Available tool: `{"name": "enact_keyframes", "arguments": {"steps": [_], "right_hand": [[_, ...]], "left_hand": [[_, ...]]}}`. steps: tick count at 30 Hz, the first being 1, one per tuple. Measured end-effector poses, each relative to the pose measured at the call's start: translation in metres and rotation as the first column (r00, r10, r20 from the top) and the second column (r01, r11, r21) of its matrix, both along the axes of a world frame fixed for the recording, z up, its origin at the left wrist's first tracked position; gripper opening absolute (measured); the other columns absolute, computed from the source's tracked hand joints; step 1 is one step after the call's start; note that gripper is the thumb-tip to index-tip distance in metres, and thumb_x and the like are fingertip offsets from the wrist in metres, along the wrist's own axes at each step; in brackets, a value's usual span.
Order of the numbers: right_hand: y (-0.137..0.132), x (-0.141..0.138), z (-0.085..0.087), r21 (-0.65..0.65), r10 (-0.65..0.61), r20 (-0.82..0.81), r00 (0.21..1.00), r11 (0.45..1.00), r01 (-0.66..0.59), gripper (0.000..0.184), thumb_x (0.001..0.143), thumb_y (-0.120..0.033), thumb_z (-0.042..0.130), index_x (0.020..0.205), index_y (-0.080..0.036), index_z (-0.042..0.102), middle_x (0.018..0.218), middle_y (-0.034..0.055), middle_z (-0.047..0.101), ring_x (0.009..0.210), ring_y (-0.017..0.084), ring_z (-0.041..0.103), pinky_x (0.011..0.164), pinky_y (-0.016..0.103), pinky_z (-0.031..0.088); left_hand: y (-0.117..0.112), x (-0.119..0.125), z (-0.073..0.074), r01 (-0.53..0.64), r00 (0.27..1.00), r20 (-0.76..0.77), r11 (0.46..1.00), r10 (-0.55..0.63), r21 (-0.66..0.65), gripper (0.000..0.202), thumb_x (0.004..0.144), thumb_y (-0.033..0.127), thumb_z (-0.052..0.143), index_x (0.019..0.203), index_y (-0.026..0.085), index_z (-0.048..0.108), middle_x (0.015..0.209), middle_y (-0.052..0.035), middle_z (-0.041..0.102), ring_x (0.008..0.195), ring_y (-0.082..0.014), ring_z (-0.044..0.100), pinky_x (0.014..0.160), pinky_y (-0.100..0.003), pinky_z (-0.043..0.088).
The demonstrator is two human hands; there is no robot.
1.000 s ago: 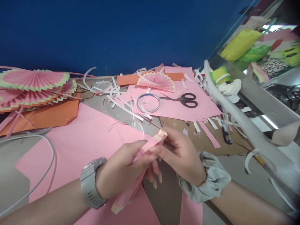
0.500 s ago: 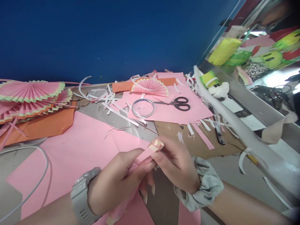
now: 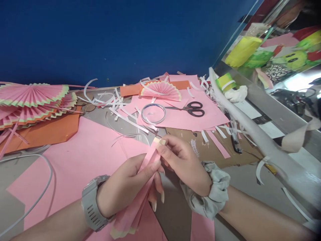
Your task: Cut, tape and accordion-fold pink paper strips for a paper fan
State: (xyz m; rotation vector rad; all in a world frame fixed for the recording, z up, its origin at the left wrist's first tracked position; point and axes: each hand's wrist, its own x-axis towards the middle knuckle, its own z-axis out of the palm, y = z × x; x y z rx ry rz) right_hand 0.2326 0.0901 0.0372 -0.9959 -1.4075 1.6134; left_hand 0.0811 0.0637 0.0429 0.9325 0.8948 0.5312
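Note:
A pleated pink paper fan [image 3: 135,209] with pale yellow-green edges is between my hands, its folds gathered narrow at the top and spread at the lower end. My left hand [image 3: 130,182] wraps around its middle, the thumb lying along the front pleat. With thumb and fingers, my right hand [image 3: 182,160] pinches the fan's pale upper end. Beneath both hands lies a large pink paper sheet [image 3: 85,160]. Scissors [image 3: 194,109] with black handles and a roll of tape [image 3: 153,114] rest on another pink sheet farther back.
Finished pink fans [image 3: 32,97] are stacked at the left on orange paper [image 3: 57,132]. White paper strips [image 3: 110,100] litter the back. A box cutter [image 3: 235,140] lies on cardboard [image 3: 200,147] at right. A white cable [image 3: 50,174] curves at left; a blue wall [image 3: 112,40] stands behind.
The fan's upper end has tipped upward and left, and its lower pleats have spread apart. Both hands stay on it; my right hand has shifted slightly left.

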Motion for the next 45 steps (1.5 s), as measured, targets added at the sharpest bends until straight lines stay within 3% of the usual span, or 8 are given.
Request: {"name": "enact_keyframes", "arguments": {"steps": [13, 17, 20, 26, 31, 38, 42, 45], "right_hand": [[-0.008, 0.001, 0.003, 0.071, -0.043, 0.052, 0.998, 0.997, 0.040, 0.019, 0.086, -0.030, 0.054, 0.072, -0.021, 0.045, 0.055, -0.0066, 0.048, 0.046, 0.007, 0.049, 0.047, 0.020, 0.038], [-0.011, 0.005, 0.006, 0.134, -0.025, 0.040, 0.999, 0.991, 0.019, 0.016, 0.086, -0.029, 0.054, 0.073, -0.020, 0.050, 0.055, -0.0055, 0.049, 0.048, 0.008, 0.050, 0.047, 0.021, 0.037], [-0.009, 0.007, 0.007, 0.120, 0.109, -0.037, 0.993, 0.987, -0.104, 0.013, 0.087, -0.029, 0.051, 0.078, -0.020, 0.051, 0.055, -0.0052, 0.050, 0.047, 0.009, 0.052, 0.047, 0.021, 0.039], [-0.008, 0.008, 0.003, 0.083, 0.173, -0.059, 0.983, 0.982, -0.168, 0.006, 0.085, -0.026, 0.055, 0.082, -0.022, 0.053, 0.066, -0.0033, 0.052, 0.055, 0.009, 0.053, 0.049, 0.020, 0.041], [-0.010, 0.009, 0.003, 0.227, 0.075, -0.036, 0.997, 0.972, -0.064, 0.016, 0.079, -0.032, 0.064, 0.089, -0.025, 0.054, 0.076, -0.0020, 0.053, 0.063, 0.010, 0.052, 0.059, 0.022, 0.043], [-0.009, 0.008, 0.005, 0.412, 0.046, -0.026, 0.999, 0.911, -0.031, 0.022, 0.085, -0.041, 0.053, 0.094, -0.023, 0.058, 0.081, 0.0013, 0.055, 0.069, 0.012, 0.052, 0.063, 0.024, 0.042], [-0.008, 0.008, 0.005, 0.320, 0.175, -0.142, 0.974, 0.940, -0.122, 0.038, 0.089, -0.052, 0.036, 0.101, -0.022, 0.056, 0.084, 0.0030, 0.053, 0.072, 0.014, 0.052, 0.064, 0.027, 0.044], [-0.009, 0.007, 0.005, 0.205, 0.183, -0.213, 0.960, 0.969, -0.139, 0.042, 0.084, -0.058, 0.040, 0.103, -0.021, 0.052, 0.082, 0.0016, 0.050, 0.068, 0.013, 0.049, 0.060, 0.026, 0.043]], "left_hand": [[-0.004, 0.003, 0.005, -0.041, 0.993, -0.104, 0.996, 0.049, 0.076, 0.036, 0.089, 0.042, 0.043, 0.072, 0.013, 0.056, 0.061, -0.0030, 0.063, 0.045, -0.0107, 0.057, 0.049, -0.021, 0.047], [-0.005, -0.001, 0.011, -0.013, 0.995, 0.100, 1.000, 0.010, 0.021, 0.049, 0.090, 0.049, 0.033, 0.074, 0.011, 0.060, 0.060, -0.0058, 0.062, 0.051, -0.0138, 0.059, 0.052, -0.024, 0.049], [-0.003, -0.005, 0.014, 0.035, 0.973, 0.231, 0.998, -0.022, -0.053, 0.054, 0.091, 0.050, 0.024, 0.081, 0.011, 0.061, 0.065, -0.0092, 0.065, 0.054, -0.0167, 0.061, 0.055, -0.028, 0.050], [-0.001, -0.004, 0.014, -0.005, 0.995, 0.103, 0.998, -0.002, 0.068, 0.034, 0.091, 0.035, 0.037, 0.076, 0.013, 0.057, 0.067, -0.0072, 0.064, 0.054, -0.0145, 0.060, 0.056, -0.026, 0.050], [-0.007, -0.006, 0.016, -0.018, 0.999, 0.038, 0.974, 0.009, 0.227, 0.028, 0.092, 0.032, 0.039, 0.078, 0.015, 0.056, 0.066, -0.0043, 0.062, 0.056, -0.0135, 0.060, 0.057, -0.026, 0.050], [-0.010, -0.006, 0.019, -0.009, 0.999, 0.034, 0.945, -0.002, 0.327, 0.021, 0.092, 0.029, 0.039, 0.085, 0.016, 0.054, 0.064, -0.0019, 0.062, 0.055, -0.0108, 0.059, 0.056, -0.022, 0.049], [-0.011, -0.006, 0.021, -0.011, 0.996, -0.078, 0.932, 0.043, 0.363, 0.023, 0.091, 0.030, 0.041, 0.080, 0.015, 0.054, 0.067, -0.0031, 0.063, 0.061, -0.0132, 0.061, 0.059, -0.024, 0.049], [-0.013, -0.006, 0.023, -0.009, 0.965, -0.236, 0.910, 0.117, 0.415, 0.025, 0.090, 0.032, 0.042, 0.076, 0.015, 0.054, 0.066, -0.0020, 0.059, 0.059, -0.0131, 0.058, 0.055, -0.023, 0.047]]}}
